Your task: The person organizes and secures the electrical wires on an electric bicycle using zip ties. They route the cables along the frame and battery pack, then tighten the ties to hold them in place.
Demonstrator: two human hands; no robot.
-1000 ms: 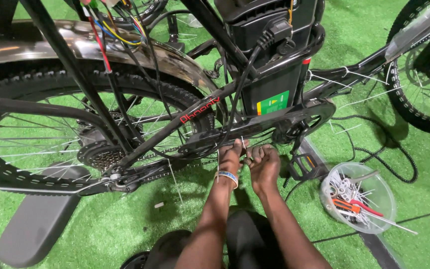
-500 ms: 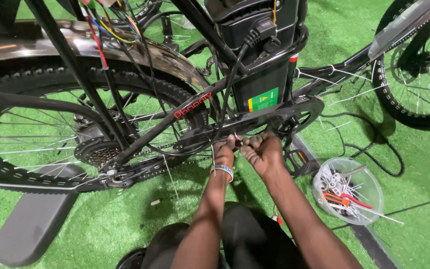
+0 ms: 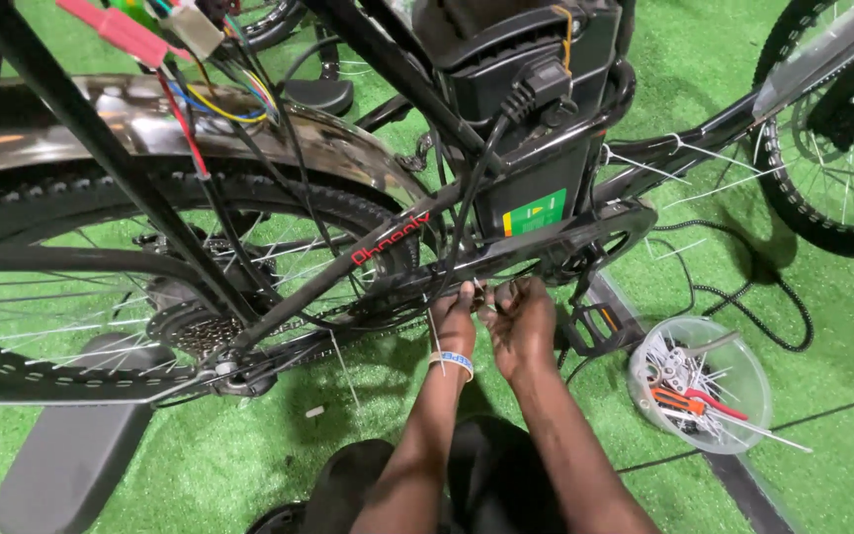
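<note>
A black bike (image 3: pixel 368 247) stands over green turf (image 3: pixel 822 396), its knobby rear wheel (image 3: pixel 71 287) left of the frame and a boxy black battery (image 3: pixel 536 138) mounted at the centre. The chain guard (image 3: pixel 546 247) runs just below the battery, and both hands meet right under its lower edge. The left hand (image 3: pixel 455 321), a pale band on its wrist, reaches up with fingers pinched narrow around a thin white tie (image 3: pixel 434 331) that hangs beside the guard. The right hand (image 3: pixel 524 321) sits touching the left, fingers curled in toward the same spot; whether it grips anything cannot be told. Both forearms rise straight from the bottom edge, side by side. Right of the guard, near the pedal (image 3: pixel 595 331), a clear round tub (image 3: pixel 701 384) holds white ties and red-handled cutters (image 3: pixel 689 402).
</note>
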